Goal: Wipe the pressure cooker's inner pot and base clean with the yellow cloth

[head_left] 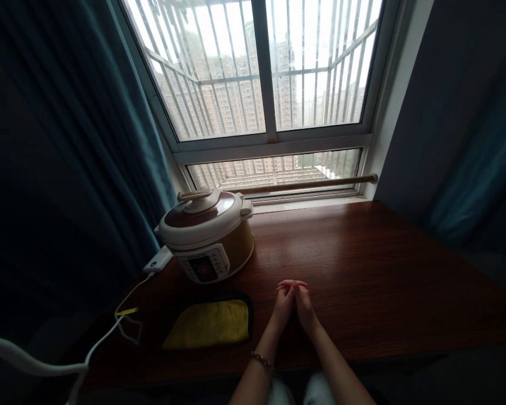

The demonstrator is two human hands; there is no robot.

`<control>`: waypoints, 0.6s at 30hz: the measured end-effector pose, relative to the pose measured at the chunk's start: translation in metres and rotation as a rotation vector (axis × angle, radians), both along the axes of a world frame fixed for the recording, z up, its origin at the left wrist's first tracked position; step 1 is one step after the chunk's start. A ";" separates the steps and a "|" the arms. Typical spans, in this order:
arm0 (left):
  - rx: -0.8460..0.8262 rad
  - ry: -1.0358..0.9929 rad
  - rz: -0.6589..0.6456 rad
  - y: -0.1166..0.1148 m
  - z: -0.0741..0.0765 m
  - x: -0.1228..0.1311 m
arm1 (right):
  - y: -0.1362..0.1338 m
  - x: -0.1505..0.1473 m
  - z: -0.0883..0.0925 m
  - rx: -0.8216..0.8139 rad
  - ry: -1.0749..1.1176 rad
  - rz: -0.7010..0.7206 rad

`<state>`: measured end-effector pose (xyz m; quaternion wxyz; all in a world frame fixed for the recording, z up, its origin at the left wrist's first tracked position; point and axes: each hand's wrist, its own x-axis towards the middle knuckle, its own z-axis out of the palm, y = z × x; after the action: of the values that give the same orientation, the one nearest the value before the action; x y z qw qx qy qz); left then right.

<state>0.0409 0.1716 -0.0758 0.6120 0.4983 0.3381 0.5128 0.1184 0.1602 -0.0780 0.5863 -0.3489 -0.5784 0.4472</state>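
My left hand (pixel 283 302) and my right hand (pixel 304 305) are clasped together over the near part of a dark red-brown wooden table (pixel 341 264), their fingers interlaced and no object visible between them. A beaded bracelet (pixel 261 360) circles my left wrist. To the left of my hands lies a yellow cloth (pixel 211 323) with a dark border. Behind the cloth stands a white and gold electric cooker (pixel 240 244), its lid on and its control panel facing me.
A white power strip (pixel 158 260) sits left of the cooker, with a white cable (pixel 103 338) running toward the lower left. Blue curtains (pixel 122 140) hang at the left. Behind the table is a barred window (pixel 271 140) with a horizontal rod (pixel 303 185) across its lower part.
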 end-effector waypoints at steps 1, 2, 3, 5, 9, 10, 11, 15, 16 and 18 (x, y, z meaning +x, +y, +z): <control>-0.001 0.000 0.003 0.000 0.000 0.000 | 0.000 0.000 0.000 -0.001 0.005 0.002; -0.002 0.001 0.007 0.000 0.000 0.000 | 0.001 0.000 0.000 -0.004 0.010 0.004; -0.004 0.003 0.009 0.000 0.000 0.000 | 0.001 -0.001 0.000 -0.006 0.015 0.006; -0.010 0.007 0.011 0.001 -0.001 0.000 | 0.001 -0.001 0.000 -0.012 0.016 0.006; -0.020 0.019 0.017 0.002 -0.004 0.000 | 0.001 -0.001 0.000 -0.008 -0.003 -0.004; -0.022 0.021 0.020 0.002 -0.005 0.000 | 0.001 -0.001 0.000 -0.006 -0.006 -0.007; -0.023 0.023 0.023 0.002 -0.005 0.000 | 0.001 -0.001 0.000 -0.005 -0.008 -0.008; -0.022 0.020 0.028 0.003 -0.006 0.000 | 0.002 -0.002 -0.001 -0.010 0.003 -0.009; -0.020 0.018 0.028 0.003 -0.006 0.000 | 0.002 -0.002 -0.002 -0.010 0.007 -0.006; -0.018 0.014 0.027 0.003 -0.006 0.000 | 0.002 -0.002 -0.002 -0.007 0.016 -0.004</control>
<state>0.0412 0.1742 -0.0814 0.6070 0.4920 0.3536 0.5143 0.1163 0.1619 -0.0797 0.5906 -0.3486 -0.5713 0.4509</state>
